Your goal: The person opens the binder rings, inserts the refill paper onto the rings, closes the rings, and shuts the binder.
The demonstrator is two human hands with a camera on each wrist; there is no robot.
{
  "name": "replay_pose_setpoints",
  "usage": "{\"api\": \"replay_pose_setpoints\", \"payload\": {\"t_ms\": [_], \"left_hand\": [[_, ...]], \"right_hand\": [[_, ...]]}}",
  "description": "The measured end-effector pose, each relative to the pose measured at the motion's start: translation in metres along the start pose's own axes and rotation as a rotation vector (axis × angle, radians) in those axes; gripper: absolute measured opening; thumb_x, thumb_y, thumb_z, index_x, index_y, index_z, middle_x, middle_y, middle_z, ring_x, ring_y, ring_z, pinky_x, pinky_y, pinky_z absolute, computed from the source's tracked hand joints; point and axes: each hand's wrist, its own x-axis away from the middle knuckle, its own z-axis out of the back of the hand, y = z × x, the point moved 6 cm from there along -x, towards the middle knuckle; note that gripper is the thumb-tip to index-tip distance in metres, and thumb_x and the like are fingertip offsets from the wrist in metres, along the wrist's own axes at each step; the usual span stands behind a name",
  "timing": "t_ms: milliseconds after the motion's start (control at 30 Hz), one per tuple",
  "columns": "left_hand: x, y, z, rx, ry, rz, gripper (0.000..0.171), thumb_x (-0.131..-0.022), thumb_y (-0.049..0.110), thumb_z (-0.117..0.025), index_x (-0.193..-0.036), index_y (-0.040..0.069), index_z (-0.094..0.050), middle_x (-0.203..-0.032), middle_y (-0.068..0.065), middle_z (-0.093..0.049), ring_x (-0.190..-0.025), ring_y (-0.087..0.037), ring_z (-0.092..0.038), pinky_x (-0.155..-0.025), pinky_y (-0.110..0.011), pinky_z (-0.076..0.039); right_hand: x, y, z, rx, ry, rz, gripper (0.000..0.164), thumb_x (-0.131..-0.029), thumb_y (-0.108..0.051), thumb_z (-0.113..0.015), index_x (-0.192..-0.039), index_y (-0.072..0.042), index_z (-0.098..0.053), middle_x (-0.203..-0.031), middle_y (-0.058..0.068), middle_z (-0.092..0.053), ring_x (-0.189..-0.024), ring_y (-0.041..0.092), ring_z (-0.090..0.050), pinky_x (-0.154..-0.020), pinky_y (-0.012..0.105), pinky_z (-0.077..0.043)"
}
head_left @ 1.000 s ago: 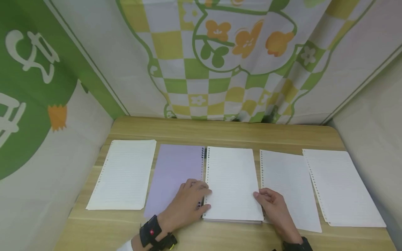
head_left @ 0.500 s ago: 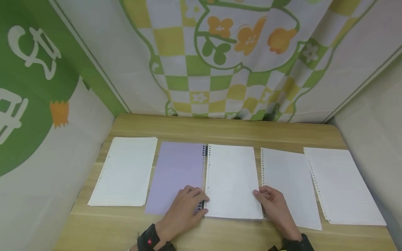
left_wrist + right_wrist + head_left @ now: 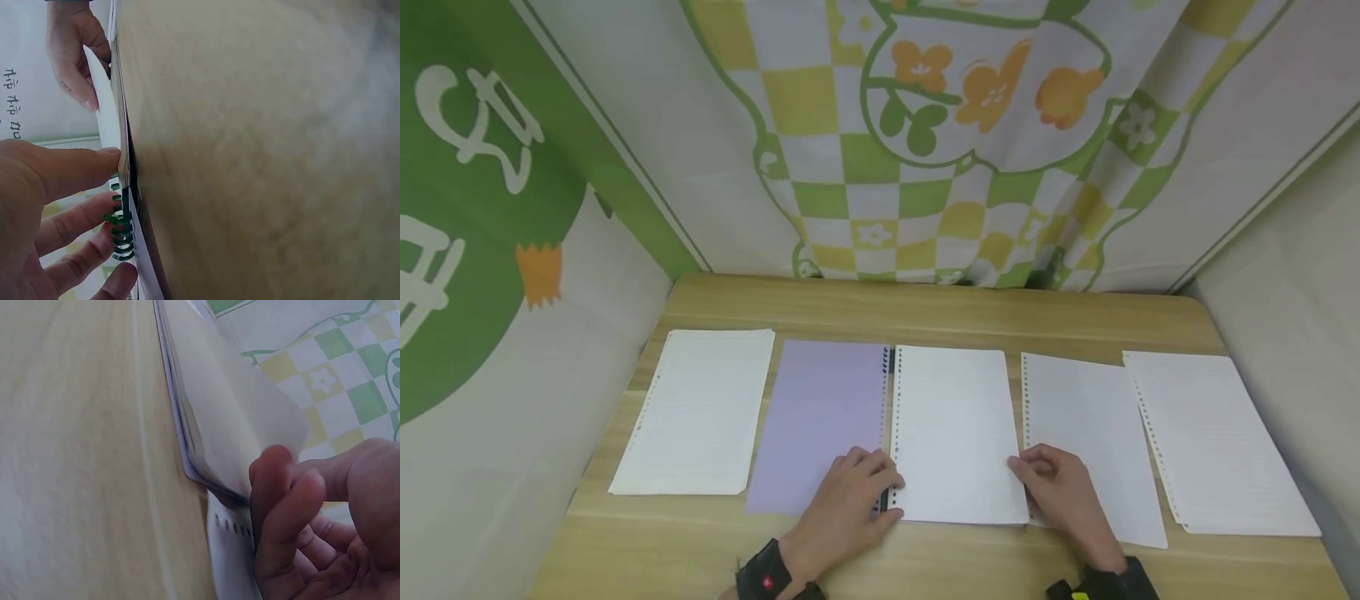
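A ring-bound notebook lies open on the table, its purple cover (image 3: 823,392) folded out to the left and its white lined pages (image 3: 958,417) to the right. My left hand (image 3: 846,508) rests across the binding near the front end. In the left wrist view its thumb touches the page stack's edge, and the other fingers lie by the dark green rings (image 3: 123,240), some of which stand open. My right hand (image 3: 1063,492) pinches the right edge of the top sheet (image 3: 240,406) between thumb and curled fingers. That sheet bows up from the stack in the right wrist view.
Loose lined sheets (image 3: 696,408) lie at the far left of the wooden table (image 3: 925,312). Two more groups of punched sheets lie to the right, the nearer sheet (image 3: 1086,417) beside the notebook and the outer sheets (image 3: 1225,442) overlapping its edge. A patterned curtain (image 3: 925,192) hangs behind.
My left hand has slid a little along the binding toward the table's front. My right hand has stayed at the sheet's right edge, and the head view has shifted slightly.
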Motion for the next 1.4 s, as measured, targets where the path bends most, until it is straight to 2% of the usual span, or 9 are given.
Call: {"api": "replay_pose_setpoints", "payload": {"t_ms": [100,200,400,667,767,867,967,1233,1400], "left_hand": [[-0.003,0.003,0.001,-0.014,-0.035,-0.01,0.026,-0.089,0.031,-0.089,-0.109,0.021,-0.076,-0.115,0.009,-0.066,-0.108,-0.016,-0.057,-0.089,-0.038,-0.049],[-0.011,0.007,0.006,-0.064,-0.091,-0.03,0.026,-0.09,0.034,-0.087,-0.109,0.021,-0.076,-0.113,0.008,-0.066,-0.104,-0.015,-0.056,-0.087,-0.036,-0.048],[-0.051,0.027,0.016,-0.099,-0.113,-0.126,0.025,-0.099,0.036,-0.077,-0.117,0.018,-0.076,-0.12,0.003,-0.07,-0.111,-0.02,-0.06,-0.093,-0.038,-0.05],[-0.095,0.075,-0.026,-0.116,-0.184,-0.323,0.047,-0.109,0.044,-0.058,-0.149,0.02,-0.061,-0.158,0.002,-0.057,-0.148,-0.027,-0.05,-0.116,-0.046,-0.046],[-0.097,0.09,-0.05,-0.192,-0.264,-0.404,0.056,-0.111,0.053,-0.047,-0.158,0.023,-0.053,-0.169,0.002,-0.045,-0.157,-0.032,-0.039,-0.123,-0.049,-0.04],[-0.095,0.098,-0.067,-0.265,-0.335,-0.445,0.058,-0.112,0.058,-0.039,-0.16,0.028,-0.05,-0.173,0.004,-0.037,-0.16,-0.034,-0.032,-0.126,-0.05,-0.035],[-0.093,0.101,-0.073,-0.3,-0.353,-0.445,0.057,-0.112,0.059,-0.037,-0.16,0.03,-0.05,-0.173,0.005,-0.036,-0.16,-0.034,-0.03,-0.127,-0.049,-0.034],[-0.088,0.106,-0.071,-0.366,-0.314,-0.442,0.057,-0.111,0.059,-0.041,-0.16,0.03,-0.05,-0.172,0.004,-0.039,-0.158,-0.033,-0.034,-0.126,-0.046,-0.034],[-0.086,0.107,-0.073,-0.401,-0.309,-0.443,0.059,-0.11,0.06,-0.041,-0.161,0.031,-0.049,-0.172,0.004,-0.038,-0.158,-0.032,-0.034,-0.125,-0.045,-0.036]], "right_hand": [[-0.002,0.003,0.012,-0.013,0.0,0.02,0.022,-0.104,-0.023,-0.072,-0.109,-0.002,-0.073,-0.078,0.005,-0.075,-0.066,0.018,-0.069,-0.06,0.025,-0.051],[-0.005,0.009,0.037,0.044,0.06,0.055,0.029,-0.107,-0.028,-0.068,-0.12,-0.003,-0.072,-0.1,0.009,-0.079,-0.089,0.021,-0.076,-0.075,0.023,-0.056],[-0.005,0.034,0.097,0.081,0.257,0.025,0.044,-0.11,-0.035,-0.059,-0.137,-0.001,-0.064,-0.141,0.025,-0.065,-0.131,0.044,-0.062,-0.103,0.054,-0.057],[-0.004,0.064,0.132,0.007,0.363,-0.173,0.054,-0.111,-0.037,-0.055,-0.148,0.002,-0.055,-0.157,0.03,-0.05,-0.145,0.054,-0.048,-0.111,0.064,-0.048],[-0.002,0.066,0.134,-0.004,0.37,-0.194,0.056,-0.111,-0.04,-0.055,-0.149,0.001,-0.054,-0.157,0.03,-0.051,-0.145,0.052,-0.049,-0.107,0.058,-0.053],[0.0,0.066,0.134,-0.041,0.373,-0.205,0.058,-0.111,-0.042,-0.054,-0.151,-0.001,-0.053,-0.154,0.028,-0.055,-0.139,0.046,-0.058,-0.094,0.032,-0.061],[0.002,0.065,0.135,-0.075,0.401,-0.207,0.056,-0.11,-0.042,-0.055,-0.15,-0.002,-0.054,-0.15,0.026,-0.06,-0.132,0.041,-0.064,-0.072,0.011,-0.054],[0.003,0.058,0.14,-0.078,0.431,-0.223,0.058,-0.107,-0.043,-0.059,-0.148,-0.001,-0.056,-0.151,0.026,-0.057,-0.129,0.043,-0.064,-0.066,0.014,-0.053],[0.0,0.062,0.141,-0.095,0.402,-0.245,0.059,-0.107,-0.044,-0.059,-0.149,-0.002,-0.055,-0.151,0.022,-0.057,-0.11,0.022,-0.069,-0.07,0.017,-0.058]]}}
